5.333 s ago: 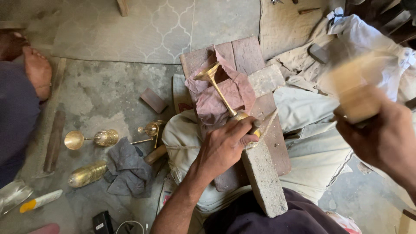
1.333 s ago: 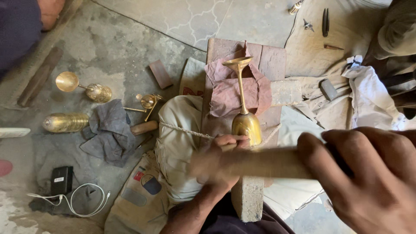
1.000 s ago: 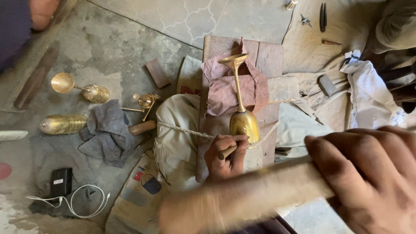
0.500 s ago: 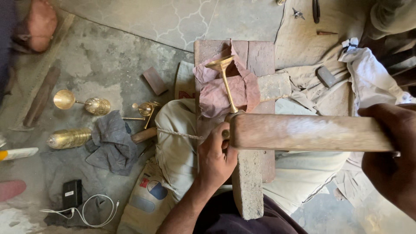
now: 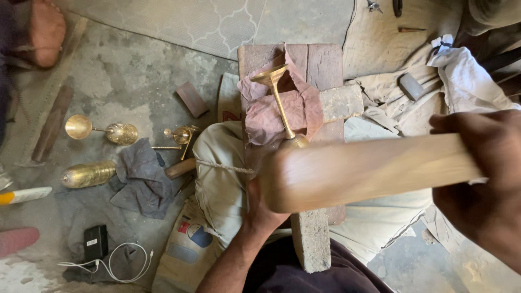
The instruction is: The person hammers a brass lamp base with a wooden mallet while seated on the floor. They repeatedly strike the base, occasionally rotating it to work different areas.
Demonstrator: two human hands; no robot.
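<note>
Swung nearer and blurred since half a second ago, the wooden mallet (image 5: pixel 369 171) now covers the brass goblet's (image 5: pixel 282 108) cup.
Right hand (image 5: pixel 488 179) clamps the mallet; left hand (image 5: pixel 263 209) steadies the goblet, lying on pink cloth (image 5: pixel 271 116) over bricks (image 5: pixel 325 70), its grip hidden.

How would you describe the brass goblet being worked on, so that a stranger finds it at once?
Start at the brick block in the middle, draped with a pink cloth. The brass goblet lies on that cloth, foot pointing away, bowl near the left hand under the wooden mallet. The other brass pieces lie on the floor.
</note>
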